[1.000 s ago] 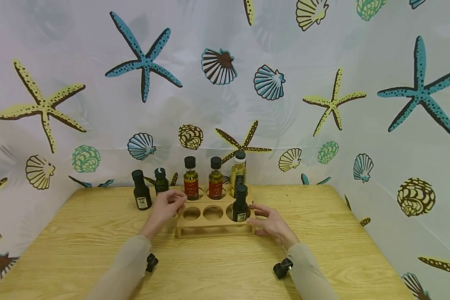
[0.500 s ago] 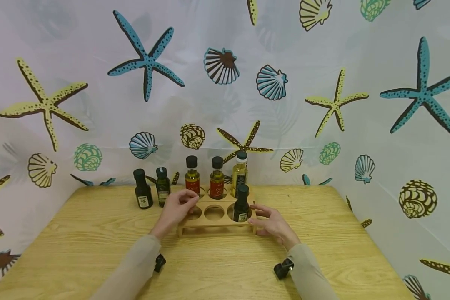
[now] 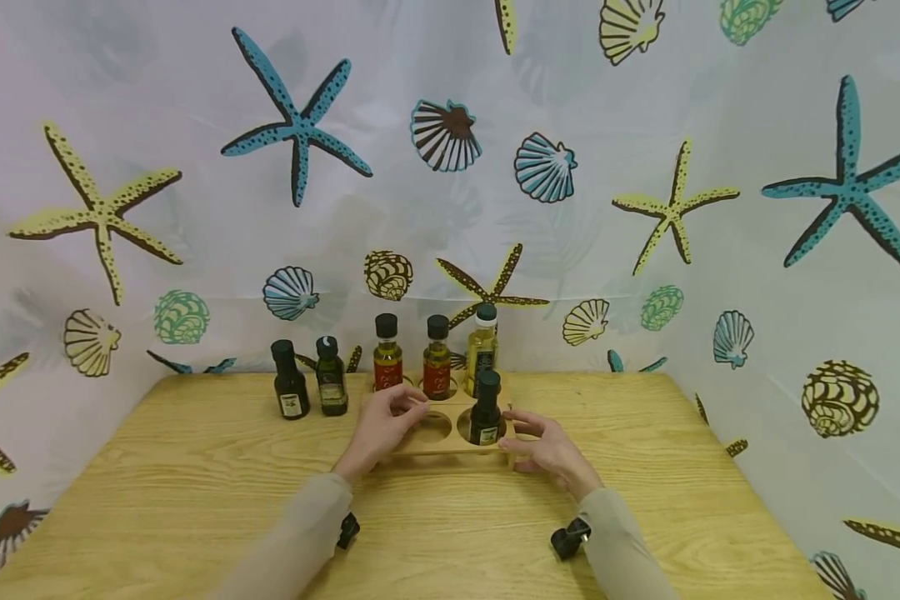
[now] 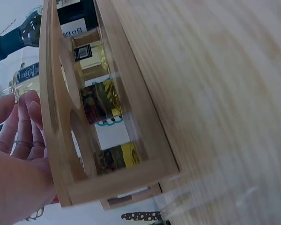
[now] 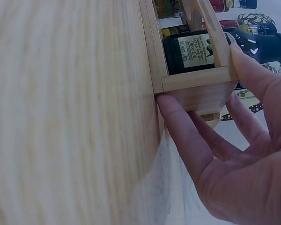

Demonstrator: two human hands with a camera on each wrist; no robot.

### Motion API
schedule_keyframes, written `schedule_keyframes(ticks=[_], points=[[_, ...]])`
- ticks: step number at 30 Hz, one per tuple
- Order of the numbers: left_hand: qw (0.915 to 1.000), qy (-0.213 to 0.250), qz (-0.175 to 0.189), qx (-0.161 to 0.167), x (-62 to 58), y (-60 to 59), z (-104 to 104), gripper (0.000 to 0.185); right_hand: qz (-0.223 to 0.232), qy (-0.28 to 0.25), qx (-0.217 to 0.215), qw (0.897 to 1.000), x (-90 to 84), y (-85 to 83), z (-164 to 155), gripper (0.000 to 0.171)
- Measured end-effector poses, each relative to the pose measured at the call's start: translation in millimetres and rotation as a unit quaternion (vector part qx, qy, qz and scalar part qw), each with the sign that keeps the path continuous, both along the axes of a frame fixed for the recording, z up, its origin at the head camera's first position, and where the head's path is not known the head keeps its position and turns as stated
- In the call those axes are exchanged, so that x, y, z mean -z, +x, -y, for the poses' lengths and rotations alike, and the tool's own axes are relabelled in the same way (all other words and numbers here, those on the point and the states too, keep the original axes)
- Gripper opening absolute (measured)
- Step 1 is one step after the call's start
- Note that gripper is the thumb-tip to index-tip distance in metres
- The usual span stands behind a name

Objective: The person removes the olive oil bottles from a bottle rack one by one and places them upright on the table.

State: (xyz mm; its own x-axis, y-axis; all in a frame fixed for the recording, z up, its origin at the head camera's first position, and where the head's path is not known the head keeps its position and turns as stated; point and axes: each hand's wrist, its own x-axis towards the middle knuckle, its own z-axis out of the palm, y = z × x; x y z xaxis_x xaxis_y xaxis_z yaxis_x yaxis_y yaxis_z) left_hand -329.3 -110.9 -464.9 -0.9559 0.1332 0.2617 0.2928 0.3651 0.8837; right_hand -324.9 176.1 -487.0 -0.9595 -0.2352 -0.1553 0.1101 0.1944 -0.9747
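Against the right end of the wooden rack (image 3: 450,440), my right hand (image 3: 549,450) has its fingers (image 5: 187,136) nearly straight, thumb on the top board. My left hand (image 3: 385,425) rests relaxed on the rack's left front holes, gripping nothing. Long axis running left to right, the rack sits mid-table (image 3: 195,508), a dark bottle (image 3: 485,408) upright in its front right hole.
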Motion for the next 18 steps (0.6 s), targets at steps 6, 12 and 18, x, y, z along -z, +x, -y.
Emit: schedule_keyframes(ticks=[6, 12, 18], points=[[1.0000, -0.004, -0.004, 0.000, 1.1, 2.8, -12.7, 0.015, 0.003, 0.000, -0.002, 1.000, 0.6, 0.3, -2.3, 0.061], [0.9994, 0.031, -0.007, 0.013, 3.5, 1.5, -23.5, 0.020, 0.002, -0.003, -0.006, 1.000, 0.7, -0.1, -3.5, 0.061], [0.9994, 0.029, -0.007, 0.016, 6.2, 1.1, -35.4, 0.022, 0.000, -0.003, -0.006, 1.000, -0.8, -1.1, -3.4, 0.061]])
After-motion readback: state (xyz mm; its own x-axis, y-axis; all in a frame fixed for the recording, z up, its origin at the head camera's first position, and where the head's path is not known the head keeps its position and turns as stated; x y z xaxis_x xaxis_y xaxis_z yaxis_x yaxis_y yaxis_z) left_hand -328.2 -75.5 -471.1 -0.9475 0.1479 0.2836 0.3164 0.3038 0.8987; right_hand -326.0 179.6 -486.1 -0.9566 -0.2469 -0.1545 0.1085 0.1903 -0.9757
